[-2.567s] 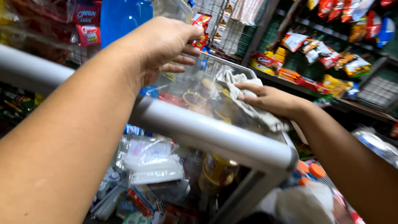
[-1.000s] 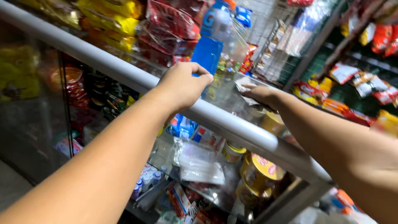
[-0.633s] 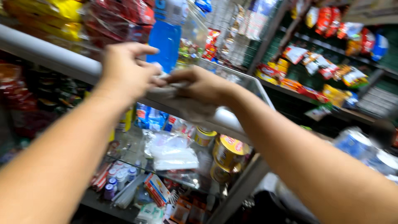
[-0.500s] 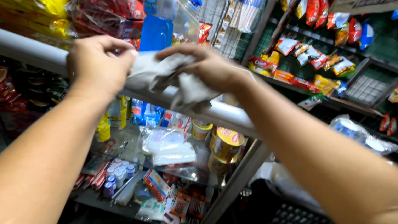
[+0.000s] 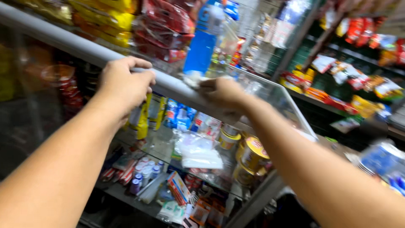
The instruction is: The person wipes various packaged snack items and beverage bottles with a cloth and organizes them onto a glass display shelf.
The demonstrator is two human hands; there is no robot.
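Note:
My left hand point(image 5: 124, 84) rests on the grey metal top rail point(image 5: 63, 40) of a glass display counter, fingers curled over its edge. My right hand point(image 5: 221, 90) presses a crumpled white cloth point(image 5: 192, 79) against the same rail further right, just in front of a blue bottle point(image 5: 201, 44) that stands on the counter top. Most of the cloth is hidden under my fingers.
Inside the counter lie gold tins point(image 5: 249, 154), clear plastic bags point(image 5: 198, 152), small bottles point(image 5: 145, 173) and packets. Red and yellow snack bags point(image 5: 164, 25) are stacked on top. Shelves of packaged snacks point(image 5: 358, 88) stand at the right.
Both hands held the cloth together above the rail; now my left hand has let go and grips the rail, and my right hand has pushed the cloth onto the rail by the blue bottle.

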